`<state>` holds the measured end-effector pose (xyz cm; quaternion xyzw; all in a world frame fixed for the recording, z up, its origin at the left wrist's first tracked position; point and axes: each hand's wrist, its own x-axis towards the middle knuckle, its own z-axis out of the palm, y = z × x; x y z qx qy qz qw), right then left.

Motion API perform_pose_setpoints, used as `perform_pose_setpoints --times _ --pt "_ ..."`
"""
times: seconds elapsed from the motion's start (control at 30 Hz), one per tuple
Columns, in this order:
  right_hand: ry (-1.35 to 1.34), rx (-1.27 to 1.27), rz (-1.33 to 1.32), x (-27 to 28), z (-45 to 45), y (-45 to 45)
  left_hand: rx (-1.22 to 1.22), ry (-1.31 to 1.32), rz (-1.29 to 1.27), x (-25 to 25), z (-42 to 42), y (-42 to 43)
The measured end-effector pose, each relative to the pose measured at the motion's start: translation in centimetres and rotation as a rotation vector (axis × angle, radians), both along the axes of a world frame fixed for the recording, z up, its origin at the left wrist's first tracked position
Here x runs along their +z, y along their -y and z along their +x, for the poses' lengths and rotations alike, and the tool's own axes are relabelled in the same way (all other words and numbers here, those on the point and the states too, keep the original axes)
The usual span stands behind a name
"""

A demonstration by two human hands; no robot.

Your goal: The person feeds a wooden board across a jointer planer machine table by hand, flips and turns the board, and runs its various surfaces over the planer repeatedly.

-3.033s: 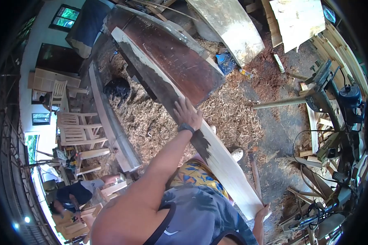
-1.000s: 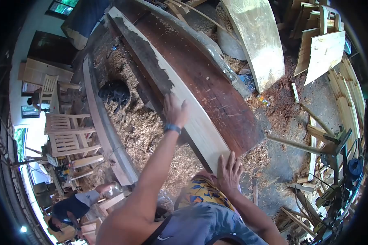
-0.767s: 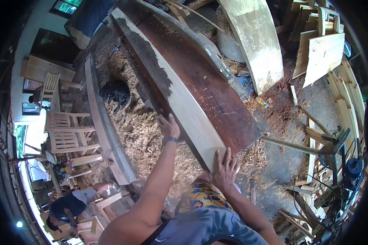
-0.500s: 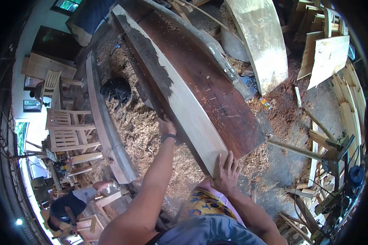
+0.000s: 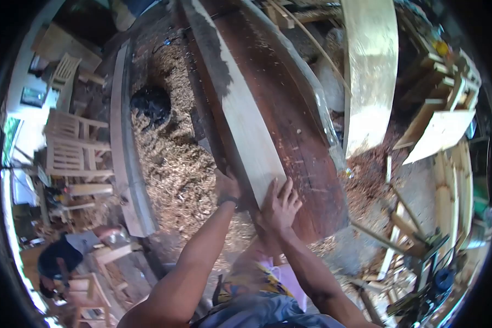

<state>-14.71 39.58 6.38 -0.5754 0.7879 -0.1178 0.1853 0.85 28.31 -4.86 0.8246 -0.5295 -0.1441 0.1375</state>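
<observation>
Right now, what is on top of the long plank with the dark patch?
The right hand lies on the near end of the plank; the part beneath it is covered. The left hand is at its left side, not on top.

Observed from where I stand: no lettering, labels, brands, numbers or signs legible.
</observation>
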Motion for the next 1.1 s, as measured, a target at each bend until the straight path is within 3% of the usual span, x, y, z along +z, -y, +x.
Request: perform_pose_setpoints --times 0.17,0.2,0.27,0.37,0.47,0.73,1.1 --pt "-0.053 -0.022 -0.013 -0.3 1.9 12.2 0.017 -0.124 0.086 0.8 -0.6 -0.1" --pt "-0.075 -0.032 -0.031 -0.4 2.3 14.8 -0.007 -0.206 0.144 4.0 -0.8 0.2" --pt "-0.089 -0.008 0.011 -0.7 2.8 20.1 -0.016 -0.281 0.125 4.8 -0.9 0.3" --pt "-0.128 0.0 -0.007 -1.4 3.9 29.1 -0.056 -0.397 -0.11 1.5 -0.3 -0.4" --pt "-0.172 -0.01 -0.023 -0.9 5.4 35.3 0.018 -0.345 0.02 1.9 -0.5 -0.5" --pt "-0.17 -0.034 0.028 0.3 6.8 38.0 -0.002 -0.375 0.089 2.1 -0.1 -0.8" --pt "-0.232 -0.046 0.05 -0.6 7.9 44.0 -0.017 -0.338 -0.036 0.6 -0.4 -1.5"
